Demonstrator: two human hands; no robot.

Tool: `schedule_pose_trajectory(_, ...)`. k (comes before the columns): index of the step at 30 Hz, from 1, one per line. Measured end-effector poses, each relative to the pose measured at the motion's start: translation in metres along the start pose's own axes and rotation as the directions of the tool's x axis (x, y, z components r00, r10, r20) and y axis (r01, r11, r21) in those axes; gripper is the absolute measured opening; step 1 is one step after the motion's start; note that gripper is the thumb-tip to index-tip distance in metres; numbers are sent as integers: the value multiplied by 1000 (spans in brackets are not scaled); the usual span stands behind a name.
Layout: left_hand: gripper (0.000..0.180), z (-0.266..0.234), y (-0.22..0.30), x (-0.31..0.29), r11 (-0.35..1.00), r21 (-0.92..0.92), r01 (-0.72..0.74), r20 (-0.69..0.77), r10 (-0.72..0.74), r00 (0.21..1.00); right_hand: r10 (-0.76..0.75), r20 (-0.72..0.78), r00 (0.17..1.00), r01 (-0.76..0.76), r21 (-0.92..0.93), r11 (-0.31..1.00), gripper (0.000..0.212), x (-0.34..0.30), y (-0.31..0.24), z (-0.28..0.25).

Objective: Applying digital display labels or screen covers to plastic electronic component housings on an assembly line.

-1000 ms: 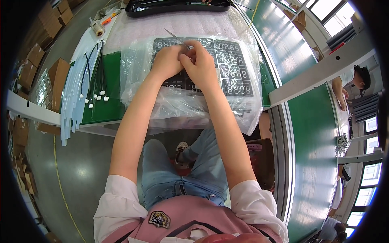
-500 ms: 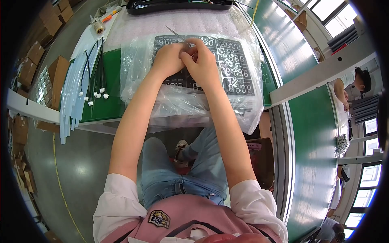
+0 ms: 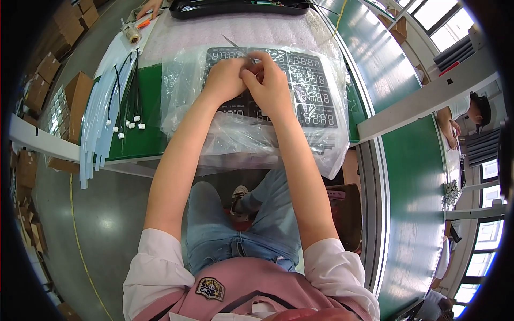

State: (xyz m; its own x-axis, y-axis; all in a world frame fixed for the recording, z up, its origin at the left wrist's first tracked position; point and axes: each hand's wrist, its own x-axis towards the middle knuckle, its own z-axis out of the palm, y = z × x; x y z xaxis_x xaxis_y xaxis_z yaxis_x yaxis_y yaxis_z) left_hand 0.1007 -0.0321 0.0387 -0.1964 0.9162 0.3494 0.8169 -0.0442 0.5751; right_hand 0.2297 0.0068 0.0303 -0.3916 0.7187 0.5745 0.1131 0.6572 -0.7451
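My left hand [image 3: 227, 79] is closed, and its fingers meet those of my right hand [image 3: 266, 83] above a stack of black display panels [image 3: 313, 96]. The panels carry white digit outlines and lie in a clear plastic bag [image 3: 184, 115]. Beyond the joined hands a thin pointed metal tool [image 3: 231, 41] sticks out toward the far left. Its near end runs in at the bent fingers of my right hand. Whatever my left fingers hold is hidden between the two hands.
Left of the bag lie black cables with white connectors [image 3: 129, 125] and pale translucent strips [image 3: 99, 115]. A black tray [image 3: 235, 10] stands at the far edge. Another person's hand [image 3: 152, 6] is near an orange-and-white tool [image 3: 131, 33]. A white post [image 3: 428, 101] crosses at right.
My hands and the pointed tool stay nearly in place. Another person's hand has come into view at the far left, beside the orange-and-white tool. The person at far right has shifted their arms.
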Motion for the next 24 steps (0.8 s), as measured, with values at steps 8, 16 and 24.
schedule_pose_trajectory(8,22,-3,6,-1,1000,1,2,13,-2,1000,4,12,1000,-4,-12,1000,36,0,1,0)
schedule_pose_trajectory(16,21,-4,5,-2,1000,-4,-5,10,5,1000,32,37,999,-32,-11,999,37,0,-2,-1)
schedule_pose_trajectory(24,21,-1,2,0,1000,-15,-26,-16,26,1000,53,53,997,-52,-16,999,39,0,-2,-2)
